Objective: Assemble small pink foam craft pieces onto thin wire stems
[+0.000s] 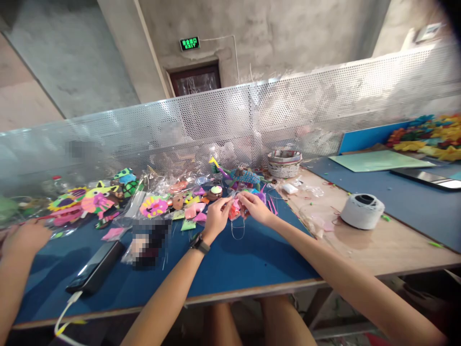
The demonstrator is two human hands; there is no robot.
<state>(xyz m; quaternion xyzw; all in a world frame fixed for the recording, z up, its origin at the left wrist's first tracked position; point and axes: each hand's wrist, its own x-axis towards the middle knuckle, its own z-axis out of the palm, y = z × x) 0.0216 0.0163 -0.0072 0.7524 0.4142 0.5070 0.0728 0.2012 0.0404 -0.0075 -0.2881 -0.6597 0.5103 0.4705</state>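
Observation:
My left hand [217, 217], with a dark watch on its wrist, is closed with the fingertips pinching a small pink-and-red craft piece [235, 209]. From the other side my right hand [255, 207] pinches the same piece, its fingers partly hiding it. A thin pale wire [237, 239] hangs in a loop below the fingers. Just beyond my hands lie a blue dotted clay animal [248, 179], a brown clay piece with a pale top [215, 192] and several pink and green clay packets [194, 210]. Purple sticks [272, 205] lie beside my right hand.
A co-worker's hand [27, 238] is at the far left, near colourful clay figures [99, 199]. A power bank with a cable [95, 266] lies on the blue mat [230, 274]. To the right stand a woven basket [284, 164] and a white roll [362, 212]. A perforated metal screen [230, 113] runs behind.

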